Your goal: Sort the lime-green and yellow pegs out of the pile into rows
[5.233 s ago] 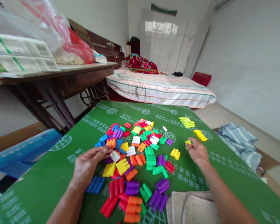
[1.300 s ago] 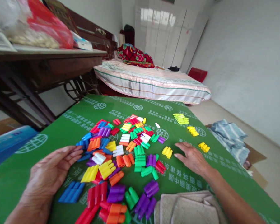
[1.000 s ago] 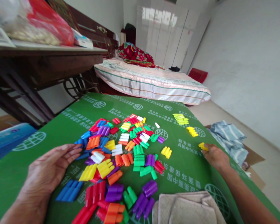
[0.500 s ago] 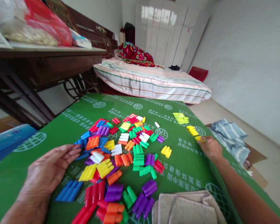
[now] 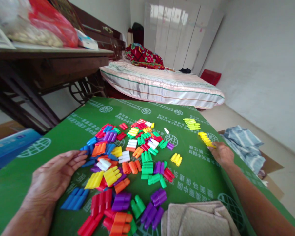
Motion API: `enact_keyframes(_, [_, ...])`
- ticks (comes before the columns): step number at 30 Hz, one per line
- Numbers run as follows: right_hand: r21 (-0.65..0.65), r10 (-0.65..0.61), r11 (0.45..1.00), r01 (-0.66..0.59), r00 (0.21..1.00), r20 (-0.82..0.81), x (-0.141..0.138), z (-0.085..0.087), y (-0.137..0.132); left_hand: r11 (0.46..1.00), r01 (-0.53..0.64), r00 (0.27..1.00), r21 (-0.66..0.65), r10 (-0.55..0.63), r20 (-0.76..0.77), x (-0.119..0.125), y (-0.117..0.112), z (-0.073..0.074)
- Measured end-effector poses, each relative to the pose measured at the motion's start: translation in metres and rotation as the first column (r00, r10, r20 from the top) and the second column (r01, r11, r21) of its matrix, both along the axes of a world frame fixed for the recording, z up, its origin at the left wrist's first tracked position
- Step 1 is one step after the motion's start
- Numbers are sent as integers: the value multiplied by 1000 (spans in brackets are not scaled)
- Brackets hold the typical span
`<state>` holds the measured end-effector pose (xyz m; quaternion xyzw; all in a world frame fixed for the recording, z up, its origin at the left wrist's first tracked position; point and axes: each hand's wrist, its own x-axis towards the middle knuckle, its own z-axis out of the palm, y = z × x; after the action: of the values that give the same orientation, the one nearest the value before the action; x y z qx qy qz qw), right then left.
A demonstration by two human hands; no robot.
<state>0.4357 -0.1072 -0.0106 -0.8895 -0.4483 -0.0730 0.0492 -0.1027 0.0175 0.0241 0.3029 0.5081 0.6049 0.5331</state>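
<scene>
My right hand [image 5: 220,154] is at the right side of the green board, its fingertips closed on the near end of a row of yellow bullet-shaped plastic building blocks [image 5: 204,139]. The block under the fingers is mostly hidden. On the left, my left hand [image 5: 57,170] rests with fingers stretched out beside blue blocks [image 5: 88,148] at the pile's edge; whether the tips touch them I cannot tell. A mixed pile of blocks in several colours [image 5: 147,167] spreads over the middle. Lime-yellow blocks [image 5: 191,124] lie grouped beyond the yellow row.
The green board [image 5: 182,183] bears a folded beige cloth [image 5: 199,218] at its near edge. A dark wooden table [image 5: 51,60] stands at left, above a blue box [image 5: 12,147]. Past the board is a bed [image 5: 162,82]; striped cloth [image 5: 244,147] lies at right.
My right hand has brought the yellow block up against the end of the yellow row, where a small gap showed before. My left hand has kept its place by the blue blocks.
</scene>
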Motion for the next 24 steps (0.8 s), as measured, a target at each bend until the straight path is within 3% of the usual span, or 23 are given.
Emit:
enact_keyframes(8, [67,-60,996,63,997,-49,2,0,-14,1000,9,1000,17,-9,21,-1,1,-3])
enact_keyframes(12, [85,-130,987,139,986,-104,2,5,-28,1000,-1,1000,21,1,7,0,0,-2])
enact_keyframes(15, [113,-111,986,123,988,-109,-5,10,-34,1000,0,1000,20,0,6,-2,1,-4])
enact_keyframes(20, [192,71,981,-39,984,-166,-38,11,-29,999,38,999,32,-39,32,-6,4,-11])
enact_keyframes(24, [271,311,933,-237,909,-276,-75,8,-20,998,44,998,51,-45,35,-8,2,-13])
